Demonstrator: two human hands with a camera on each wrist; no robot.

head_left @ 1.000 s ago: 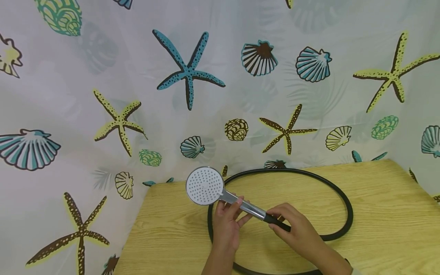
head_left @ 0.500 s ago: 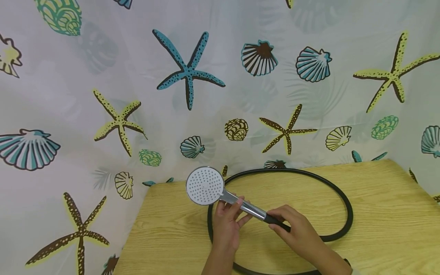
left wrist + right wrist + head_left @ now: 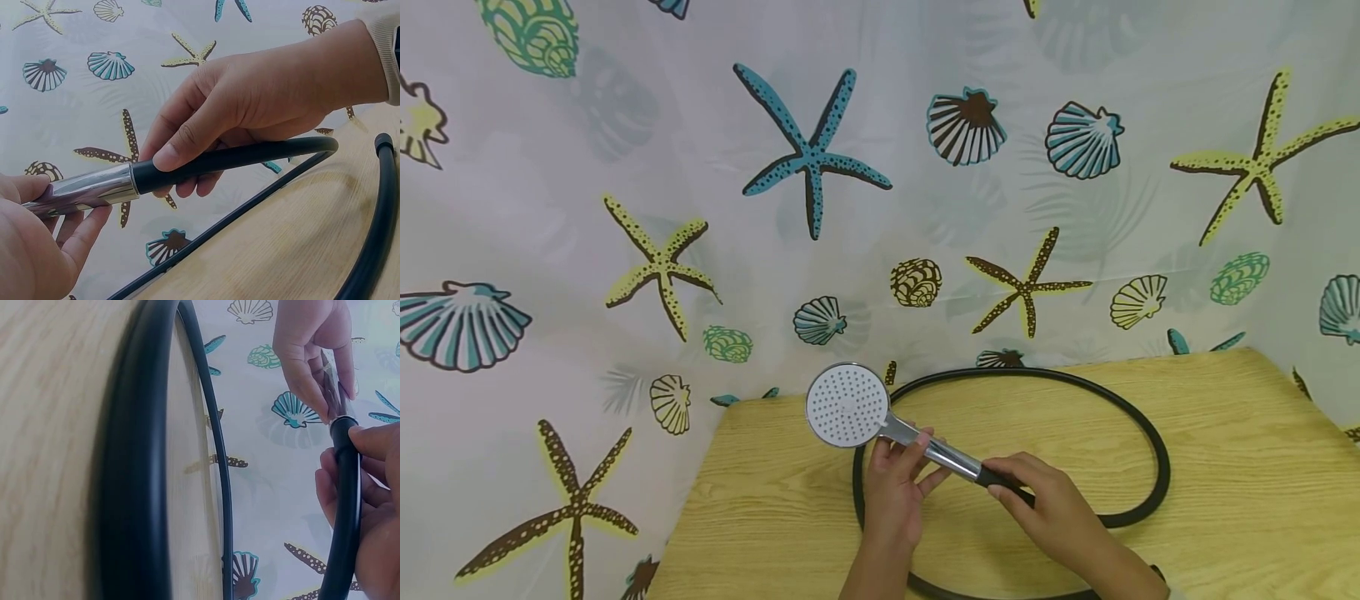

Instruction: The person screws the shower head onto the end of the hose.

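Note:
A chrome shower head (image 3: 847,406) with a white, nozzle-dotted face is held above the table, its handle slanting down to the right. My left hand (image 3: 895,496) grips that handle, thumb on top and fingers beneath. Around the black hose (image 3: 187,167), just below the chrome end, my right hand (image 3: 1048,504) pinches with thumb and fingers. In the left wrist view the hose end meets the handle's end with no visible gap. The right wrist view has both hands close together at this joint.
The hose loops over a wooden table (image 3: 775,483); its free end (image 3: 383,142) shows in the left wrist view. Behind and beside the table hangs a white curtain (image 3: 880,192) printed with starfish and shells.
My right hand's fingers have shifted very slightly on the hose beside the handle end. The shower head and my left hand stay in place.

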